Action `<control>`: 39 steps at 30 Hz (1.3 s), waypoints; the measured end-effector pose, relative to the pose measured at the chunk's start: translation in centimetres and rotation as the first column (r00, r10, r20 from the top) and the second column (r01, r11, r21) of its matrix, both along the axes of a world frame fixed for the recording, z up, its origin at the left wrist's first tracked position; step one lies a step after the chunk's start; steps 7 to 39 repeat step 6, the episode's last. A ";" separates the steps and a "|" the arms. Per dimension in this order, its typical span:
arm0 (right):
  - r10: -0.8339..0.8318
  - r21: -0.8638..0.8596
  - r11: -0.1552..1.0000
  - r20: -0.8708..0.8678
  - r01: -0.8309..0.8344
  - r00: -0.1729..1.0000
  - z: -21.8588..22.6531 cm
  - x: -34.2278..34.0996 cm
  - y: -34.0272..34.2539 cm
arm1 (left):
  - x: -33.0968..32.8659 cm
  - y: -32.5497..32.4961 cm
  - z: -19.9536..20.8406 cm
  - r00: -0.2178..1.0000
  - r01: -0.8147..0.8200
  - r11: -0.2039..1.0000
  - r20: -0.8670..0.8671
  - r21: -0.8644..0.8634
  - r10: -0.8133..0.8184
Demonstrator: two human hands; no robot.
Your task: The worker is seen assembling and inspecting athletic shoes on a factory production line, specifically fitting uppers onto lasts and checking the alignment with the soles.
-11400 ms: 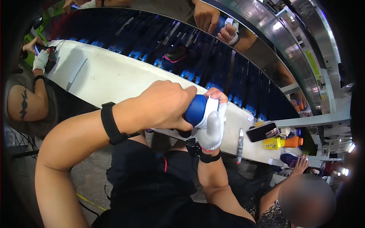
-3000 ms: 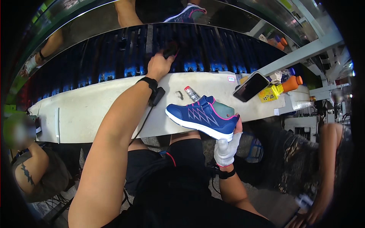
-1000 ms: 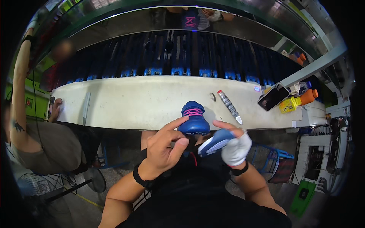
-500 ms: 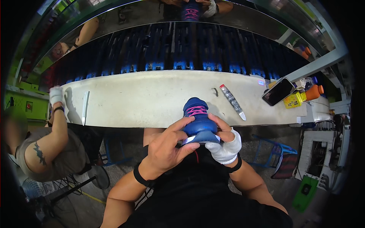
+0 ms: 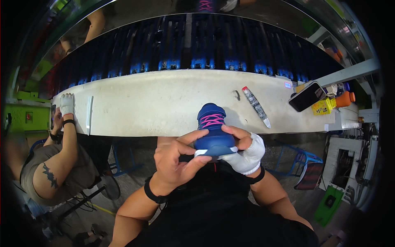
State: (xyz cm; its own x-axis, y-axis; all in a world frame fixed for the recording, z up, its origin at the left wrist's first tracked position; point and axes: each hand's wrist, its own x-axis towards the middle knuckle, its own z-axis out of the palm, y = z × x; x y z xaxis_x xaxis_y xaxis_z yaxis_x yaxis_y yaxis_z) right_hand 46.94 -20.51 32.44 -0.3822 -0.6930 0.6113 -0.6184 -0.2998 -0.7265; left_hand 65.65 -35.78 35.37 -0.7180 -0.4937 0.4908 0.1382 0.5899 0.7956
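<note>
Between my hands is a dark blue shoe (image 5: 210,132) with pink laces, its toe toward me and its ankle opening pointing away over the table's near edge. A grey-blue sole piece (image 5: 221,151) with white edges shows at the toe. My bare left hand (image 5: 176,159) pinches the toe's left side, fingertips on the upper and thumb at the sole edge. My right hand (image 5: 248,151), in a white glove that leaves some fingertips bare, grips the opposite side, its thumb under the sole. The shoe's underside is hidden.
Beyond the white tabletop (image 5: 164,103) runs a dark slatted conveyor (image 5: 189,45). A marker-like tube (image 5: 256,107), a phone (image 5: 307,96), a yellow container (image 5: 324,107) and an orange bottle (image 5: 345,99) lie right. A pale strip (image 5: 89,115) and a co-worker's gloved hand (image 5: 66,103) are left.
The shoe and my hands stay nearly in place, with my left fingers shifted slightly left along the toe. The co-worker's hand rests lower, and the whole view has tilted a little.
</note>
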 end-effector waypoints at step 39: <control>0.054 -0.086 0.995 -0.028 -0.056 0.998 0.1 0.9 -2.5 | 2.3 -3.4 5.3 0.952 0.101 0.994 0.286 0.044 -0.109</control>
